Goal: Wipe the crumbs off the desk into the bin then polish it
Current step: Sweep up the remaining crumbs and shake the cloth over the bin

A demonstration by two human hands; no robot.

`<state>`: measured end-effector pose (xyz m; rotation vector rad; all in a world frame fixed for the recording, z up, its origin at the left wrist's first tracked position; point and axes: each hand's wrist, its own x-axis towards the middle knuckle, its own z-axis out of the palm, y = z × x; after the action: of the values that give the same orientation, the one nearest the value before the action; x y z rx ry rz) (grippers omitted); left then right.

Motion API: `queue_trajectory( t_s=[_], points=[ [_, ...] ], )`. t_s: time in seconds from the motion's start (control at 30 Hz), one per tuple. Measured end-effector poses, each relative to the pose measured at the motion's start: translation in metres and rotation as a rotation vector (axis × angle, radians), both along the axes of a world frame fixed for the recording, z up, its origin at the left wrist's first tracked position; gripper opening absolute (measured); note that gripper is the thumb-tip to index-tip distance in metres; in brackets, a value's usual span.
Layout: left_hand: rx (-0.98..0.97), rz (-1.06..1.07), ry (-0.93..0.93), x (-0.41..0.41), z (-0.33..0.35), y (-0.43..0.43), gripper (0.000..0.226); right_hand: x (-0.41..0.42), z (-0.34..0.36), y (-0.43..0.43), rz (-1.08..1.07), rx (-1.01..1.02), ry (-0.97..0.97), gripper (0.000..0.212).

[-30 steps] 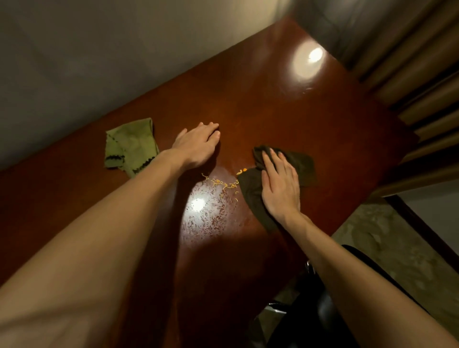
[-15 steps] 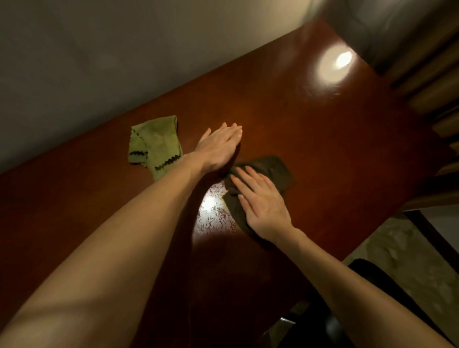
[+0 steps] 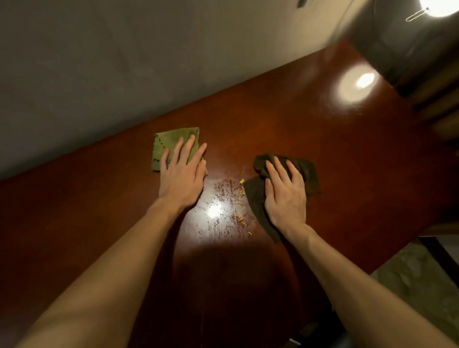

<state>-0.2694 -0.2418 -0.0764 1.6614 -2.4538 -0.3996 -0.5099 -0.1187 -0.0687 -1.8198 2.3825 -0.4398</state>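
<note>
Just right of the crumbs (image 3: pixel 241 201), my right hand (image 3: pixel 285 196) pressed flat-fingered on the dark cloth (image 3: pixel 308 174) and was the nearer hand. Left of the crumbs, my left hand (image 3: pixel 182 174) lay flat, fingers straight, on the green cloth (image 3: pixel 171 141). The crumb line ran near-to-far along the dark cloth's edge on the desk (image 3: pixel 323 139). No bin in view.

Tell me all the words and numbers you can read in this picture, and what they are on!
None: there are no words, numbers, labels or signs to read here.
The light green cloth, the dark cloth, the desk and the wall are all plain.
A small dark thing at the top edge of the wall is too small to tell.
</note>
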Motion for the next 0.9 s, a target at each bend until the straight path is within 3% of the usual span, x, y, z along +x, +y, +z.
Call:
queue_trajectory(
  t_s=[0.2, 0.33, 0.43, 0.73, 0.9],
  points=[
    [-0.071, 0.018, 0.056, 0.004, -0.003, 0.006, 0.051, 0.017, 0.001, 0.036, 0.333, -0.071, -0.156, 0.043],
    [-0.096, 0.064, 0.26, 0.004, 0.0, 0.013, 0.041, 0.012, -0.001, 0.042, 0.07, -0.147, -0.359, 0.042],
    [-0.117, 0.07, 0.33, 0.005, -0.002, 0.012, 0.041, 0.007, 0.006, 0.018, -0.028, -0.155, -0.349, 0.043],
    [-0.032, 0.142, 0.511, 0.008, -0.006, 0.002, 0.039, 0.024, 0.01, -0.011, 0.65, 0.063, -0.216, 0.044],
    [0.219, 0.228, 0.641, 0.015, 0.018, -0.016, 0.04, 0.02, 0.011, 0.016, 0.831, 0.167, -0.115, 0.049]
  ],
)
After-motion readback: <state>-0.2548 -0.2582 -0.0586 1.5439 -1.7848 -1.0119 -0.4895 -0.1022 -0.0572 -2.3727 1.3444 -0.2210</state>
